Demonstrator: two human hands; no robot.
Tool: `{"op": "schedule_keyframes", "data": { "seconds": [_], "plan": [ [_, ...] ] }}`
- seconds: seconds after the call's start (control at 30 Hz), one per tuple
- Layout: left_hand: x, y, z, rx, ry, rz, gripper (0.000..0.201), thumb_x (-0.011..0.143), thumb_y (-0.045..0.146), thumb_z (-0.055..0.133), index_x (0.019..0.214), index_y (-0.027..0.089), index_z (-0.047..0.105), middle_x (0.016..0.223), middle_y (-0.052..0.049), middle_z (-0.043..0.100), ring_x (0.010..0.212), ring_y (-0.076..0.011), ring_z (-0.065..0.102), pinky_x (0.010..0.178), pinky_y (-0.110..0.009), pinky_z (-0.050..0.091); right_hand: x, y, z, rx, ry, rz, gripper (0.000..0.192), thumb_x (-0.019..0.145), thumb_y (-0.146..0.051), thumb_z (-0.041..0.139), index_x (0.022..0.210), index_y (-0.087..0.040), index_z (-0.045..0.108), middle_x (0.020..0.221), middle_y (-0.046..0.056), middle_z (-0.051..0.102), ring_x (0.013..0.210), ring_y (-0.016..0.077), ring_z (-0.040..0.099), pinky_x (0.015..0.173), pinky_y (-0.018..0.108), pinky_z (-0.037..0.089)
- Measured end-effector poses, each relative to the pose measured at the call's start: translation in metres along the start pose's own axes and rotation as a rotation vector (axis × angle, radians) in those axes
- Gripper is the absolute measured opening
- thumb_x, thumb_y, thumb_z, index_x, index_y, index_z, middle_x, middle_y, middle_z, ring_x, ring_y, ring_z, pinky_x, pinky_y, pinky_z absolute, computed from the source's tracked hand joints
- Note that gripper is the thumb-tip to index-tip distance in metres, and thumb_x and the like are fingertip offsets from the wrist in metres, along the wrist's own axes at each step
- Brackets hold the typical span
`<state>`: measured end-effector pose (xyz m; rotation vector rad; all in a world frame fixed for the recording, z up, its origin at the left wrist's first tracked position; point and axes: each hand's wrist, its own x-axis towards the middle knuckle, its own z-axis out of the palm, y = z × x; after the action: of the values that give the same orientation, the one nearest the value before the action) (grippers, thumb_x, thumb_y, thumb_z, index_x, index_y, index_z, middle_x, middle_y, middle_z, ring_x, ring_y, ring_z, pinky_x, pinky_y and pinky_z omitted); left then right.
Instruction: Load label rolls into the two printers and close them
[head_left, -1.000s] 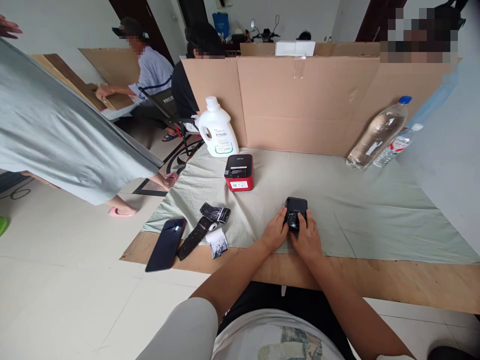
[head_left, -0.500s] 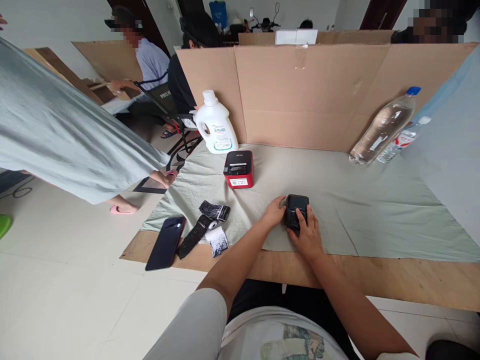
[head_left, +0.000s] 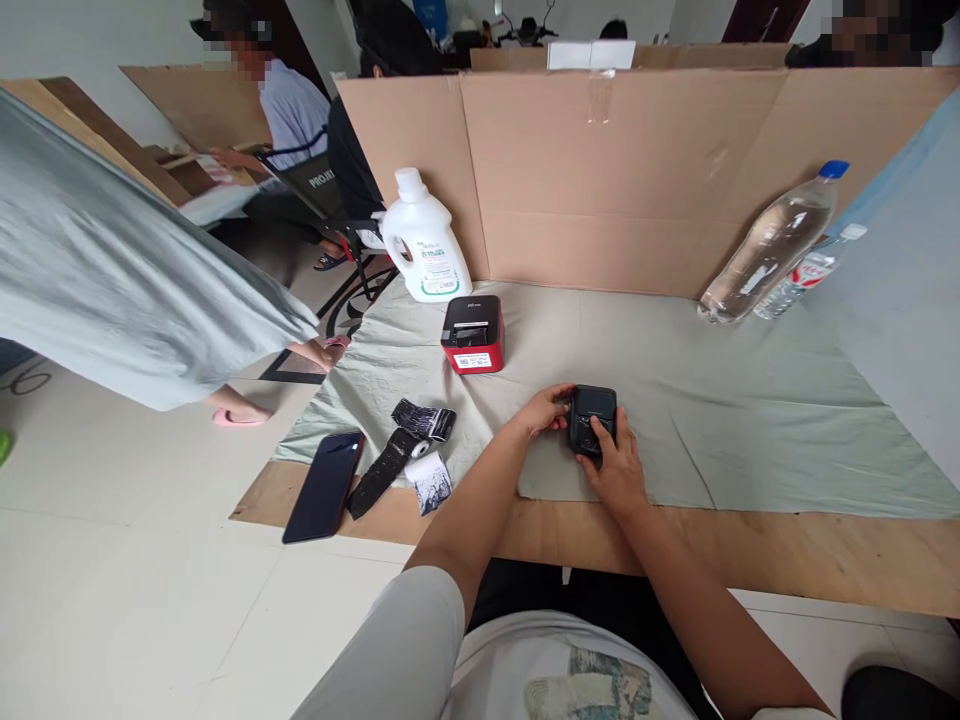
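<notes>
Two hands on one small black device, head view.
Left hand (head_left: 541, 410) steadies the small black device (head_left: 592, 417) from its side on the cloth-covered bench (head_left: 750, 420); right hand (head_left: 616, 470) grips the near end, fingers (head_left: 600, 432) pressing its top; red printer (head_left: 473, 334) behind.

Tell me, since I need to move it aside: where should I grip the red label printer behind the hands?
Probably grip the red printer across its two flat red side walls, coming from above; it sits upright and boxy on the cloth with space on both sides.
</notes>
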<state>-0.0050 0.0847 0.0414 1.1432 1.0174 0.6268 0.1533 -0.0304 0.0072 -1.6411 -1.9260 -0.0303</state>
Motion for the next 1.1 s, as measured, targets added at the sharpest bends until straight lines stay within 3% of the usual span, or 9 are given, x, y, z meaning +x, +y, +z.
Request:
{"op": "schedule_keyframes", "data": {
  "seconds": [0.33,0.53,0.67,0.77,0.97,1.1],
  "plan": [
    [0.008,0.008,0.002,0.055,0.074,-0.099,0.071,0.064,0.001,0.055,0.131,0.024,0.054,0.136,-0.007,0.054,0.039,0.0032,0.038,0.035,-0.016,0.021,0.003,-0.003,-0.002,-0.014,-0.048,0.011,0.061,0.082,-0.027,0.061,0.139,-0.025,0.042,0.158,0.014,0.010,0.130,0.0384,0.038,0.095,0.056,0.046],
    [0.007,0.009,0.002,0.043,0.071,-0.111,0.070,0.064,0.001,0.055,0.129,0.024,0.056,0.137,-0.007,0.054,0.040,0.0031,0.040,0.036,-0.015,0.023,0.007,-0.005,-0.004,-0.019,-0.060,0.058,0.062,0.077,-0.033,0.068,0.133,-0.020,0.047,0.153,0.019,0.016,0.130,0.0395,0.038,0.095,0.054,0.046],
    [0.005,0.009,0.000,0.033,0.057,-0.098,0.067,0.066,-0.001,0.054,0.128,0.024,0.057,0.137,-0.007,0.054,0.040,0.0029,0.042,0.036,-0.015,0.027,0.015,-0.009,-0.004,-0.025,-0.069,0.107,0.072,0.071,-0.044,0.074,0.133,-0.022,0.046,0.145,0.020,0.025,0.127,0.0402,0.040,0.092,0.054,0.047],
    [0.004,0.009,0.000,0.023,0.057,-0.082,0.067,0.066,-0.003,0.055,0.127,0.023,0.058,0.137,-0.007,0.054,0.040,0.0032,0.042,0.035,-0.015,0.028,0.019,-0.013,-0.004,-0.059,-0.088,0.135,0.080,0.068,-0.042,0.077,0.138,-0.023,0.042,0.144,0.022,0.027,0.126,0.0417,0.042,0.090,0.054,0.048],
    [0.003,0.010,0.000,-0.009,0.050,-0.104,0.068,0.066,-0.004,0.055,0.128,0.023,0.058,0.139,-0.007,0.053,0.040,0.0034,0.042,0.034,-0.013,0.027,0.016,-0.016,-0.006,-0.047,-0.037,0.065,0.059,0.071,-0.035,0.075,0.124,-0.022,0.053,0.153,0.018,0.011,0.133,0.0430,0.035,0.095,0.055,0.046],
    [0.001,0.011,-0.004,-0.055,0.010,-0.116,0.064,0.066,-0.002,0.060,0.124,0.025,0.061,0.140,-0.006,0.052,0.043,0.0031,0.046,0.035,-0.013,0.032,0.018,-0.015,-0.008,-0.047,-0.072,0.094,0.059,0.069,-0.033,0.078,0.122,-0.021,0.055,0.152,0.019,0.014,0.131,0.0427,0.038,0.093,0.053,0.048]
  ]
}}
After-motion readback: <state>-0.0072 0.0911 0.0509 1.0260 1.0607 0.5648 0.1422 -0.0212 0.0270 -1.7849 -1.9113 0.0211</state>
